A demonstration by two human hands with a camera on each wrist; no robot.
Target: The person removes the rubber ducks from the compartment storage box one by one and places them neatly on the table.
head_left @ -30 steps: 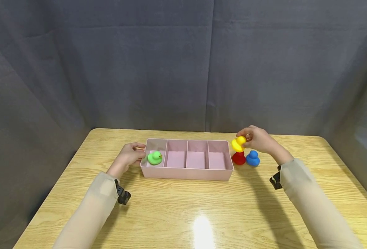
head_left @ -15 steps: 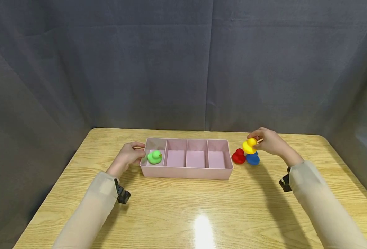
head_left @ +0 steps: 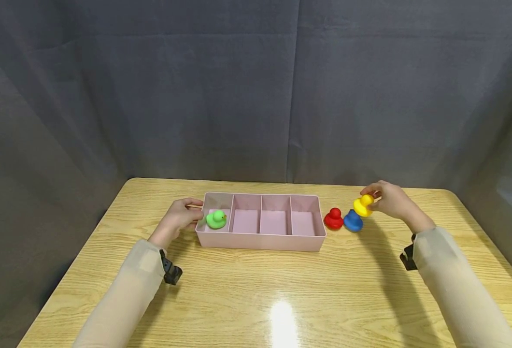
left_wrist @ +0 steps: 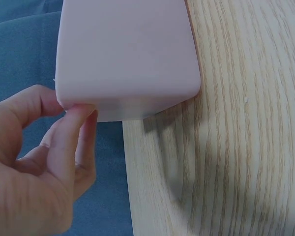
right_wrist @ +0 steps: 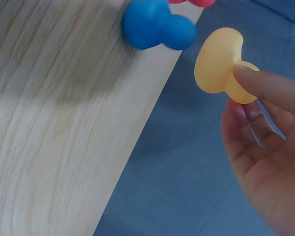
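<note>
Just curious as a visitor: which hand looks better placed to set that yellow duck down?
Probably the right hand: it already pinches the yellow duck above the table, beside the blue duck. The left hand is busy at the pink tray's far end.

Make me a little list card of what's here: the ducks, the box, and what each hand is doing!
Yellow duck: pinched by right hand, above the table
Blue duck: on table, beside red duck
Green duck: in tray's leftmost compartment
Pink tray: four compartments, three empty
Left hand: touching tray's left end
Table: light wood
</note>
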